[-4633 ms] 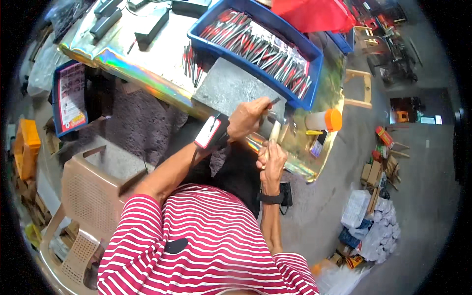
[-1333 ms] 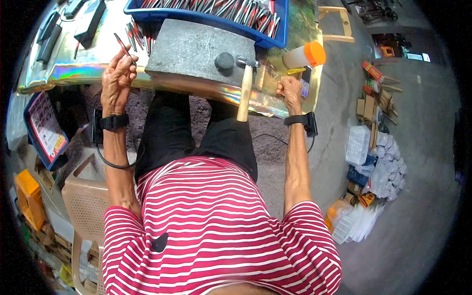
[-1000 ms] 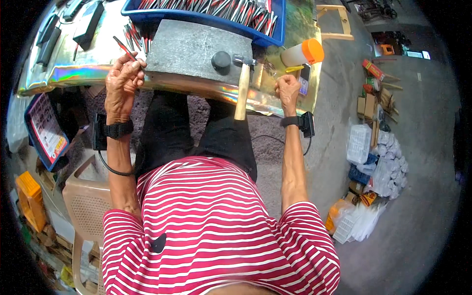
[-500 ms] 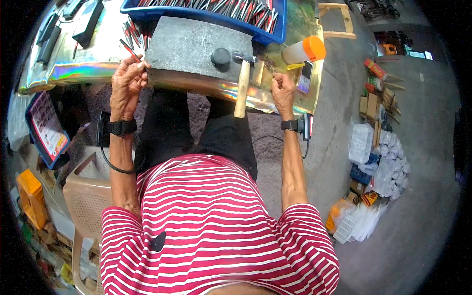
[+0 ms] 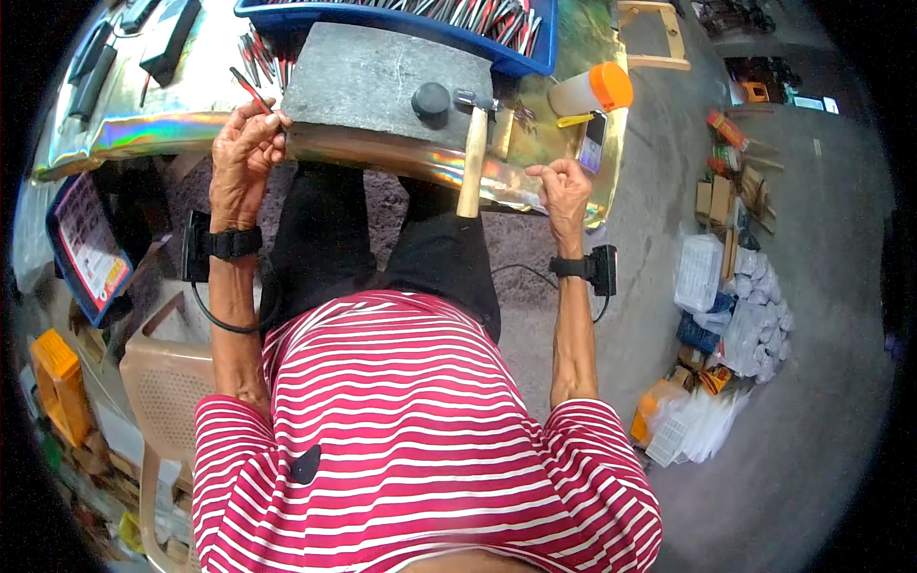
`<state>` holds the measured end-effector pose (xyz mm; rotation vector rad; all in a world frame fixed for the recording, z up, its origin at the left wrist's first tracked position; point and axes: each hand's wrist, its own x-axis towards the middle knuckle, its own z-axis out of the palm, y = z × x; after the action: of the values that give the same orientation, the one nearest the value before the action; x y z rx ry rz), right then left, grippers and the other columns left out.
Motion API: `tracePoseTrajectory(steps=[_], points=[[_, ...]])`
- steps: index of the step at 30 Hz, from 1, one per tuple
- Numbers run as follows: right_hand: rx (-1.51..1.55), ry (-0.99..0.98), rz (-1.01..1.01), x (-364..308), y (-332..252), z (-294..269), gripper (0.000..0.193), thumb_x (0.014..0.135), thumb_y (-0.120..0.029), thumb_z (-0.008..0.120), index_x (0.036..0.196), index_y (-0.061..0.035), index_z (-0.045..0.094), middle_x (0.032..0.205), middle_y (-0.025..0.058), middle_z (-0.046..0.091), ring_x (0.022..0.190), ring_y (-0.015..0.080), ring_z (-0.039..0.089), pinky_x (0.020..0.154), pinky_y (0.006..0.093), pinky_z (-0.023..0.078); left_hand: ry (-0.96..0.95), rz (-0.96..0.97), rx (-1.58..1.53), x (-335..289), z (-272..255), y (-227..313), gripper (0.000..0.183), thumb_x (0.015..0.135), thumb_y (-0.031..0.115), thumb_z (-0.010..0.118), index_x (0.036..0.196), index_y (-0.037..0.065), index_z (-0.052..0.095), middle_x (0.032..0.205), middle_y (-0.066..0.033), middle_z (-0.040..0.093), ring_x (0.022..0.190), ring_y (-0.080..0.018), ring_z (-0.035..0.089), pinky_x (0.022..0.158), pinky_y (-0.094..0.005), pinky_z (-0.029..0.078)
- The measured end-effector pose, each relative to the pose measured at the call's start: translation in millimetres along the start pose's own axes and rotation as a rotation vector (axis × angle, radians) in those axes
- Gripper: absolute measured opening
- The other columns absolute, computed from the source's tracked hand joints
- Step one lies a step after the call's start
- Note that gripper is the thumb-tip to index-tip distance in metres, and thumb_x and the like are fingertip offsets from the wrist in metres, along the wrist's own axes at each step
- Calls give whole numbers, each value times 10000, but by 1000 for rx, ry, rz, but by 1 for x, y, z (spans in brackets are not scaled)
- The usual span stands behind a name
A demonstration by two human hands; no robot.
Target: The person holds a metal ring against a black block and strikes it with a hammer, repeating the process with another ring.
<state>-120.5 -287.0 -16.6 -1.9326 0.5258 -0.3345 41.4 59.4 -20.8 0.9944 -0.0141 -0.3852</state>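
Observation:
At the slab's left end, my left hand (image 5: 246, 162) pinches a thin, pen-like red-and-black rod (image 5: 247, 90), its upper end pointing up and left. My right hand (image 5: 564, 189) hovers by the table's front edge, just below a phone (image 5: 592, 143). Its fingers are curled with thumb and forefinger together; whatever they hold, if anything, is too small to make out. Between the hands lies a grey stone slab (image 5: 358, 81), bearing a round black block (image 5: 431, 101). A hammer (image 5: 474, 158) rests its head on the slab's right edge, its wooden handle overhanging the table edge.
Similar rods fill a blue tray (image 5: 547, 48) behind the slab, and a loose bunch (image 5: 256, 59) lies left of it. An orange-lidded jar (image 5: 597, 88) stands right, near a yellow tool (image 5: 574, 120). Black cases (image 5: 170, 43) sit far left. A plastic chair (image 5: 167, 377) is beside me.
My right hand has drawn back toward me and slightly right, away from the small items beside the hammer. My left hand keeps its hold on the rod, nearly unmoved.

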Motion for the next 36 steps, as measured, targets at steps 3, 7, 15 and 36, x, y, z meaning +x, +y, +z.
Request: tracePoseTrajectory(steps=[3, 7, 15, 36], points=[[107, 43, -14, 0, 6, 6, 57, 756, -17, 483, 706, 7, 469, 656, 101, 590, 437, 54, 431, 396, 180, 356, -13, 2, 75, -3, 11, 5, 284, 751, 74, 582, 990, -10, 453, 780, -89, 571, 578, -77, 512, 475, -160, 419], [165, 74, 51, 0, 10, 12, 56, 742, -21, 514, 705, 2, 479, 585, 50, 524, 439, 61, 434, 397, 180, 348, -37, 4, 212, -11, 28, 8, 288, 736, 82, 574, 983, -9, 459, 760, -76, 571, 566, -77, 508, 471, -164, 417], [471, 15, 154, -18, -22, 19, 51, 735, -27, 533, 723, -8, 487, 596, 25, 501, 481, 64, 447, 410, 182, 337, -159, -30, 317, -32, 59, 4, 177, 734, 61, 533, 900, 35, 476, 746, -75, 566, 525, -77, 488, 435, -174, 399], [-400, -210, -537, -19, -117, 100, 79, 728, -14, 535, 729, -5, 456, 591, 98, 494, 484, 196, 505, 436, 307, 390, -374, -47, 338, -35, 104, -15, 134, 807, 143, 538, 838, 12, 542, 624, 12, 501, 536, -45, 473, 448, -182, 392]])
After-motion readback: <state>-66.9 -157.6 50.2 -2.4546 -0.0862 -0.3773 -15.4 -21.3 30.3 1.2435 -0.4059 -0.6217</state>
